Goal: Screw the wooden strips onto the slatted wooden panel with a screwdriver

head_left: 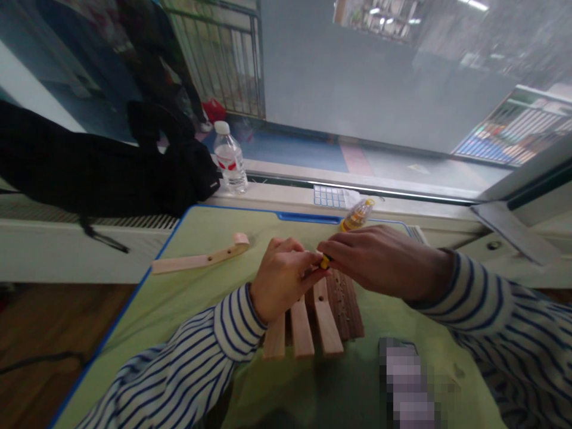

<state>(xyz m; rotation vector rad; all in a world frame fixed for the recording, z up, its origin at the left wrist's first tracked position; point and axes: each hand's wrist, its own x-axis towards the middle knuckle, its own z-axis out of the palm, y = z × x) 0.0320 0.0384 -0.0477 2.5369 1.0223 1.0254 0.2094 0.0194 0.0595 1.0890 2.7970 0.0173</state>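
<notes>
My left hand [282, 275] rests on a wooden assembly of slats [313, 325] lying on the green mat [187, 298], its fingers curled and pinched near a small yellow and black piece at the fingertips. My right hand [379, 259] is closed around a yellow-handled screwdriver [355, 218], whose clear and yellow handle sticks out behind the knuckles. The tool's tip end meets my left fingers over the top of the slats. Both sleeves are white with blue stripes.
A loose curved wooden piece [201, 257] lies on the mat at the left. A water bottle [229, 158] and a black bag [98, 167] sit on the window sill. A blurred-out object [409, 384] lies at the mat's near right.
</notes>
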